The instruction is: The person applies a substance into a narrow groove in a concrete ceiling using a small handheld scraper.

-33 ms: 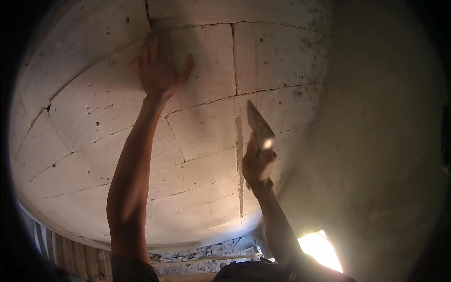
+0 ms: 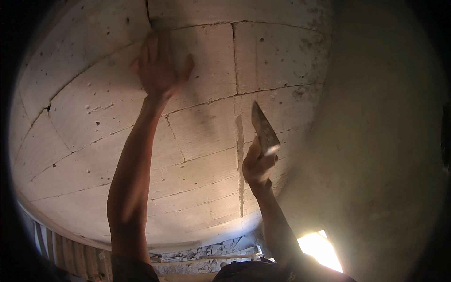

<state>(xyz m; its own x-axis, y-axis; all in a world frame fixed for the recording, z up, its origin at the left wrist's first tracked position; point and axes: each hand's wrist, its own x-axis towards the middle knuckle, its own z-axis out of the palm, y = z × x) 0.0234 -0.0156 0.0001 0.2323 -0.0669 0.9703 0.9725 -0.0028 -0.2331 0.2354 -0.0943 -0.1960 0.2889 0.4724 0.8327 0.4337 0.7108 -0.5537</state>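
Observation:
My left hand [image 2: 159,70] is raised against the curved surface of pale blocks [image 2: 202,56], fingers spread and nothing visible in them, somewhat blurred. Lower and to the right, my right hand [image 2: 257,167] grips a metal trowel [image 2: 264,124], its blade angled up and leftward in front of the blocks. Thin cracked joints run between the blocks, and a long grey vertical streak [image 2: 239,127] lies just left of the trowel. I cannot tell whether the blade touches the surface.
A smooth, shadowed grey wall [image 2: 380,131] curves along the right, with a bright opening [image 2: 317,249] low in it. Along the lower edge are a ribbed brownish panel [image 2: 77,256] and rough grey rubble [image 2: 225,249] with planks.
My right hand and the trowel have shifted slightly right and down, with the blade a little more upright. My left hand stays in about the same place.

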